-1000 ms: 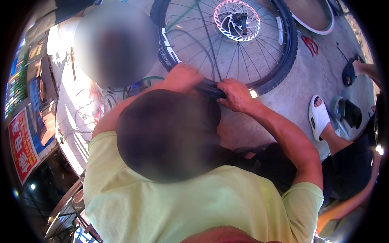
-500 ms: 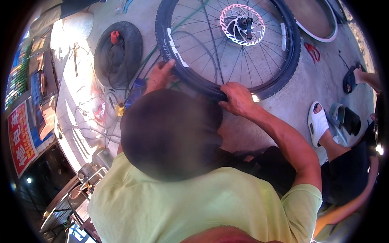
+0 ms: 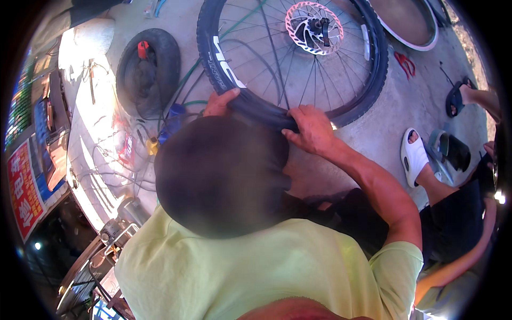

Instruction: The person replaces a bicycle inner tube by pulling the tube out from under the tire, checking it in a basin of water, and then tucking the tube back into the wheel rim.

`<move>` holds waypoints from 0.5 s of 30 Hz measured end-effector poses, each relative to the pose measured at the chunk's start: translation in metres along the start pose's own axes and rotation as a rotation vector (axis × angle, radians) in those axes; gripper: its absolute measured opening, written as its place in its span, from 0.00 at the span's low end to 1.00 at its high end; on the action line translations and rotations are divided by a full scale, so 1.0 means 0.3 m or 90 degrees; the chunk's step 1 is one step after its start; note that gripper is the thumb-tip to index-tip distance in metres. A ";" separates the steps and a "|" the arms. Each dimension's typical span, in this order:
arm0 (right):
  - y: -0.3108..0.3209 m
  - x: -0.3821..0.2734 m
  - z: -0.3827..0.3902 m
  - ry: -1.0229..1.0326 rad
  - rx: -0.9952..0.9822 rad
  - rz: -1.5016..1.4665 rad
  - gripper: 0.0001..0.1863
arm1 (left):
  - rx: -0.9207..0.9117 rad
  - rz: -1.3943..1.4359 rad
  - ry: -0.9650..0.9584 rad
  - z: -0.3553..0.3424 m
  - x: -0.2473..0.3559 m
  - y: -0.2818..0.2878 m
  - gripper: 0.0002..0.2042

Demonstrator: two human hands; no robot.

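A bicycle wheel point(image 3: 320, 101) with thin spokes and a black tire point(image 3: 213, 69) lies flat on the floor in front of me. At its hub sits a slotted disc brake rotor point(image 3: 288, 29). My left hand point(image 3: 220, 102) grips the tire's near left part, thumb on the sidewall; its other fingers are mostly hidden. A little to the right, my right hand point(image 3: 311, 127) is closed over the near edge, fingertips at the rim and thumb against the outer side. Between the hands the tire looks flattened. A dark round shape hides the space below my left hand.
A dark loose tire point(image 3: 124, 80) with a red-topped thing in it lies at left. Hoses and a yellow piece point(image 3: 152, 145) lie nearer. Red-handled pliers point(image 3: 405, 65) and another rim point(image 3: 426, 47) are at right. A person's foot in a white sandal point(image 3: 414, 157) stands close by.
My left hand has slid along the tire toward my right hand. My right hand keeps its grip at about the same spot. The whole view has shifted slightly.
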State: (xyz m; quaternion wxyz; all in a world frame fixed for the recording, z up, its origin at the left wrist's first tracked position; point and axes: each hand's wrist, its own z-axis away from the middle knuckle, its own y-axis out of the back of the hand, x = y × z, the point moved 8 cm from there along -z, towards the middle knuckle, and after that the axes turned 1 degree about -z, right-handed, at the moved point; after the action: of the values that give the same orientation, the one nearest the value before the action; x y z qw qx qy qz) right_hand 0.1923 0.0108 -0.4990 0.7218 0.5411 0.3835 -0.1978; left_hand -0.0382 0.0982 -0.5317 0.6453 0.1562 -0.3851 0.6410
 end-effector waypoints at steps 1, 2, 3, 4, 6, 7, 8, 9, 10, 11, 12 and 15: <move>0.027 -0.013 0.001 0.002 0.015 0.001 0.23 | -0.002 0.004 -0.010 0.004 0.001 -0.004 0.16; 0.050 -0.023 0.002 0.004 0.030 0.003 0.21 | -0.004 0.008 -0.019 0.008 0.001 -0.007 0.16; 0.076 -0.025 0.004 0.013 0.061 0.005 0.20 | 0.000 0.015 -0.024 0.003 -0.007 0.000 0.16; 0.103 -0.020 0.009 0.020 0.092 0.007 0.19 | 0.003 0.021 -0.029 -0.007 -0.017 0.008 0.16; 0.134 0.026 0.030 -0.010 0.112 0.018 0.19 | 0.016 0.037 -0.031 -0.015 -0.039 0.030 0.16; 0.149 0.067 0.050 -0.049 0.099 0.027 0.19 | 0.025 0.049 -0.028 -0.013 -0.048 0.027 0.16; 0.162 0.098 0.067 -0.087 0.085 0.037 0.20 | 0.035 0.062 -0.025 -0.009 -0.056 0.025 0.16; 0.128 0.173 0.101 -0.242 -0.071 0.054 0.27 | 0.041 0.066 -0.017 -0.004 -0.061 0.025 0.17; 0.110 0.227 0.148 -0.352 -0.114 -0.043 0.30 | 0.042 0.070 -0.008 -0.002 -0.056 0.015 0.17; 0.081 0.279 0.206 -0.460 -0.156 -0.141 0.33 | 0.044 0.075 0.000 0.001 -0.060 0.013 0.17; 0.044 0.322 0.269 -0.568 -0.196 -0.240 0.37 | 0.027 0.088 0.013 0.000 -0.078 0.016 0.17; -0.151 0.410 0.403 -0.736 -0.169 -0.625 0.49 | -0.004 0.105 0.045 -0.020 -0.100 0.034 0.17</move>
State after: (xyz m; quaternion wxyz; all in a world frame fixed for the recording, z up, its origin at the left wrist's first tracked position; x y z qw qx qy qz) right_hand 0.2789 -0.1013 -0.6073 0.6957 0.0285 0.1619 -0.6992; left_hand -0.0424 0.0826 -0.5595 0.6042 0.0993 -0.3758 0.6956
